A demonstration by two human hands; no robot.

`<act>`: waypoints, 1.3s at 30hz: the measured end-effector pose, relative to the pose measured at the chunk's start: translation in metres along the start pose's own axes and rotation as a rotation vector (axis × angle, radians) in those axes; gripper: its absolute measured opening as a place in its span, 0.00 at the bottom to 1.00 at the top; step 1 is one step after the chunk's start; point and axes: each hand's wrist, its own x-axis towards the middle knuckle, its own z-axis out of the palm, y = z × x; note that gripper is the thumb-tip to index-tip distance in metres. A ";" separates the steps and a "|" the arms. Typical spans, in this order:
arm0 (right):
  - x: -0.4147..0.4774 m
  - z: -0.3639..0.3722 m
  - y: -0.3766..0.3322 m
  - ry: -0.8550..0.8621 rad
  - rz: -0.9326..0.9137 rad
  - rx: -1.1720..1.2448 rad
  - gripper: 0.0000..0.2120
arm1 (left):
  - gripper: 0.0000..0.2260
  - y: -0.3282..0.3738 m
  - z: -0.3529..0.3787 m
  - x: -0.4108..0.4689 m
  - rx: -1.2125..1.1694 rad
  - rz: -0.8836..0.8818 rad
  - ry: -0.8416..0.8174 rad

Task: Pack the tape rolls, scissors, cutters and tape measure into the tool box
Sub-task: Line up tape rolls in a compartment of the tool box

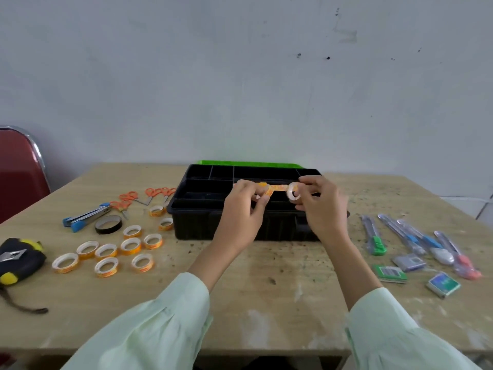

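Looking down from the head camera, the only view here: both hands are up over the open tool box (192, 228), with one small tape roll (293, 194) between them. The right hand (320, 206) has the grip on the roll itself, fingers and thumb curled round it in a pinch. The left hand (245, 209) pinches the loose end of an orange-printed strip (277, 187) peeled off that roll. So the strip runs sideways from one hand to the other, roughly parallel to the box's front wall.

That's what the next move hangs on, I reckon. The roll sits at the right end of the strip, above the box's middle compartments, so the box is straight below the grip and not off to one side. My guess is the strip needs winding back or sticking down before the roll goes in. The right hand is the obvious one to drop it, since it's the one holding it.

Everything else waits on the counter (266, 276). There are loose tape rolls (130, 245) and scissors (153, 193) left of the box, the tape measure (18, 260) at the far left edge, and cutters (408, 236) on the right. Looks to me like the packing has barely started.
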 end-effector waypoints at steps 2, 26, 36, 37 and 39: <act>0.022 -0.014 0.006 0.059 0.009 -0.070 0.08 | 0.05 0.004 0.014 0.016 -0.030 0.022 -0.027; 0.110 -0.020 0.038 -0.304 0.168 -0.813 0.08 | 0.07 -0.010 0.080 0.085 -0.040 0.026 -0.089; 0.110 -0.041 0.040 -0.294 0.181 -0.387 0.08 | 0.07 -0.001 0.109 0.097 -0.013 -0.078 -0.221; 0.109 -0.042 0.042 -0.289 0.201 -0.316 0.09 | 0.06 0.000 0.112 0.097 -0.002 -0.080 -0.228; 0.108 -0.043 0.046 -0.280 0.239 -0.218 0.12 | 0.06 0.002 0.117 0.099 0.015 -0.070 -0.231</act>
